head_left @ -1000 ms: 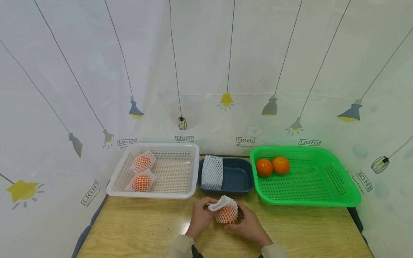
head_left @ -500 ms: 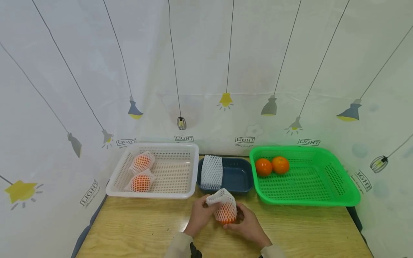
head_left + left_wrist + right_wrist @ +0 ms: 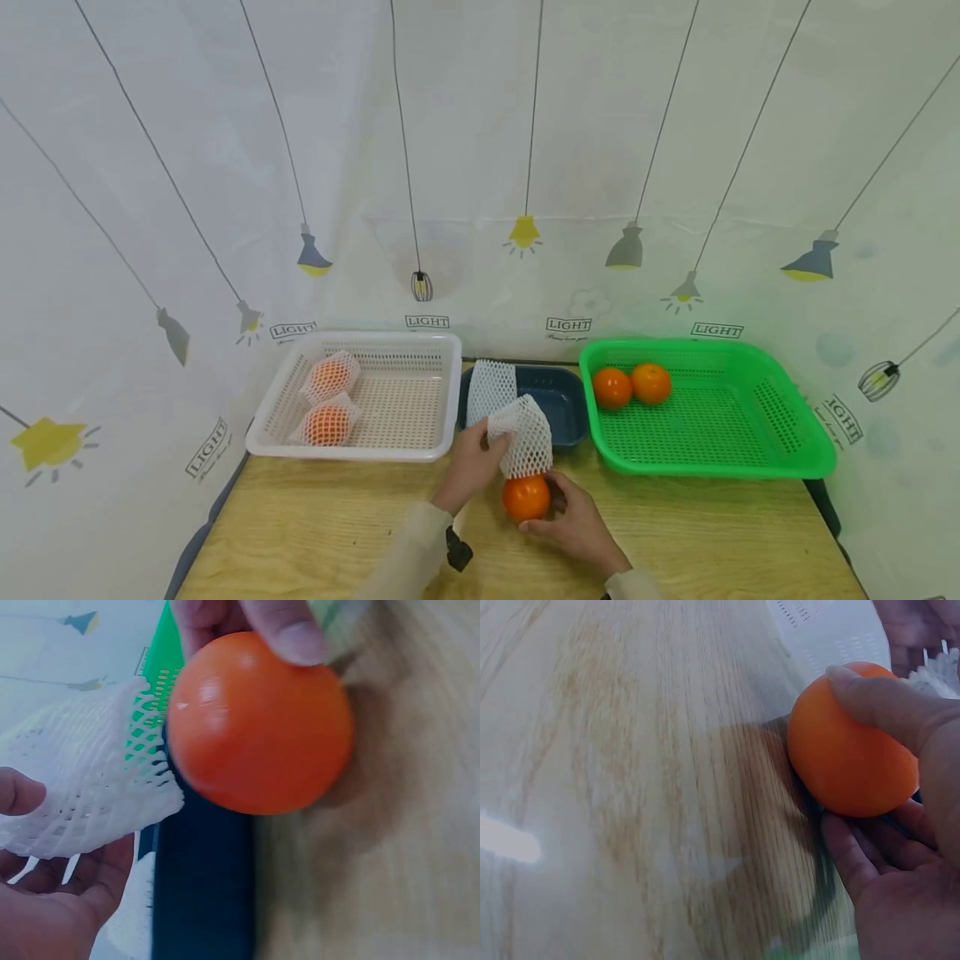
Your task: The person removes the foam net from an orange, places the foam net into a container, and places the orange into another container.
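Apparent unsleeving, short of the worktop (image 3: 300,525) back edge
Left hand (image 3: 467,473) pinches net (image 3: 528,442); right hand (image 3: 579,521) grips 1 orange (image 3: 525,498); likely next: net aside.

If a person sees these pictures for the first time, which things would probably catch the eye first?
Probably the bare, shiny orange fruit gripped by the right hand in the middle, with the white foam net that the left hand holds just apart from it. Next, perhaps, the bright green basket on the right, with two bare fruits inside, and the white basket on the left, with two netted fruits.
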